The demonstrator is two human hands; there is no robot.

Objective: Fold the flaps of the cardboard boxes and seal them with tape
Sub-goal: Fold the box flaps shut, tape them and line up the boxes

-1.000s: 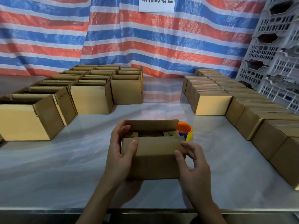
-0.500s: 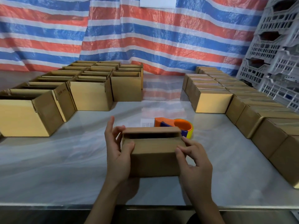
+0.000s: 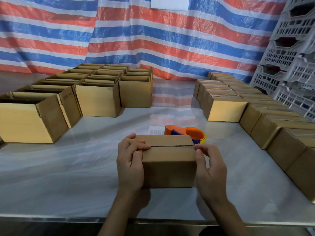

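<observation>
I use the middle box point(image 3: 168, 166) as my marker, and I go from big things to small ones.

It sits on a shiny table point(image 3: 68, 167), close to my edge. Far off to its left and behind it stands a big bunch of open boxes point(image 3: 98, 101). Their tops gape, so I think they all wait to be folded and taped. Off to its right and behind it runs a long row of shut boxes point(image 3: 226, 111). I guess these are done, but I cannot see the tape on them for sure.

So the job looks to be somewhere in the middle. Lots of boxes are left.

The middle box is part done. Its top flaps point(image 3: 170, 142) are folded down flat. A thin dark crack point(image 3: 172, 146) runs along the top where they meet. I see no tape over it, so sealing comes next, I think.

My left hand point(image 3: 130, 164) grips the left end of the middle box. Its fingers curl over the top and press the flaps down by the crack. My right hand point(image 3: 211, 169) grips the right end. Its thumb and bent fingers pinch the top edge just where the crack stops.

The tape holder point(image 3: 187, 133), orange and blue, lies right behind the middle box, a bit to the right. No hand touches it.
</observation>
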